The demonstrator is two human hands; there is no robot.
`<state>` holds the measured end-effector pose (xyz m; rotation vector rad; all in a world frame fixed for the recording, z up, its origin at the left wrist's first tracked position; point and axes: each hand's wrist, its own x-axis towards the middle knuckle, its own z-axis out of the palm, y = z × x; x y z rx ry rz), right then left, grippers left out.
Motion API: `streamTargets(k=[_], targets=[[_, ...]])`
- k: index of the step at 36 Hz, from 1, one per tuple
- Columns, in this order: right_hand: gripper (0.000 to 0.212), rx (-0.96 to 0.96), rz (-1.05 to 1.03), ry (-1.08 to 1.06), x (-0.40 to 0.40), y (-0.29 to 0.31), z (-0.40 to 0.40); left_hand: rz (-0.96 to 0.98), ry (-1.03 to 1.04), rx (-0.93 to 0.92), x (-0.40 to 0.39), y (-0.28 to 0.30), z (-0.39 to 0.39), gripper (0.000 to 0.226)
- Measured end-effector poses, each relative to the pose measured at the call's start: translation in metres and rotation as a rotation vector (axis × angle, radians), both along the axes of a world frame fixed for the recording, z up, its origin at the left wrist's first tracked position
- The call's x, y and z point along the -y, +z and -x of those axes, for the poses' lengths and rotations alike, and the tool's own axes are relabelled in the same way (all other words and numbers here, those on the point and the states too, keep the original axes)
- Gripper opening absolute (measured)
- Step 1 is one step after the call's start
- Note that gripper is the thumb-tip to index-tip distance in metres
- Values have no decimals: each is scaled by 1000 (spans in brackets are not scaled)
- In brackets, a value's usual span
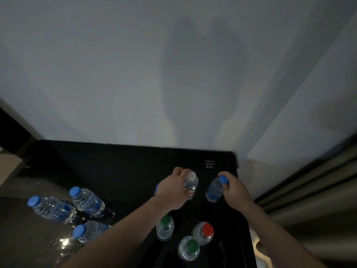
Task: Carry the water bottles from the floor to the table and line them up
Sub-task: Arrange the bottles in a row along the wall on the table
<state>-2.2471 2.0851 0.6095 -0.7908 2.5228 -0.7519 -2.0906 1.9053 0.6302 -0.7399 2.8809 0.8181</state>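
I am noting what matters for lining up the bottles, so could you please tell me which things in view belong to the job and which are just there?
Part of the job:
- white-capped bottle in left hand
- blue-capped bottle in right hand
- green-capped bottles
- red-capped bottle
- three blue-capped bottles at left
- black table

Just there:
- small printed card
- wall

hands (174, 192) (234, 187) gripping bottles (191, 185) on table (116, 171)

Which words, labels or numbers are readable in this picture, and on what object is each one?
Nothing can be read for certain.
Small sign on the black table: three rows of white characters, too small to read.
White-capped bottle, red label: blurred.
Blue-capped bottle in the right hand, blue label: unreadable.
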Motion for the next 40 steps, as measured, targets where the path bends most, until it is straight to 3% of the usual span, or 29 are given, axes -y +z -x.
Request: streamTargets(k=[6,14,21,30,34,40], targets=[[33,22,10,20,-10,-2,1,34,-55,107,-11,-14,26,67],[24,16,34,26,-18,-13,0,50,11,48,-19,-24,26,75],[33,154,105,165,-7,-5,7,71,62,71,-7,-17,29,52],[30,288,122,127,-1,-7,17,1,88,106,-6,-9,33,36],[16,228,152,113,-4,-7,17,17,83,108,-6,-7,34,18],[19,95,220,-83,-12,-24,6,69,58,104,-4,-4,32,12]])
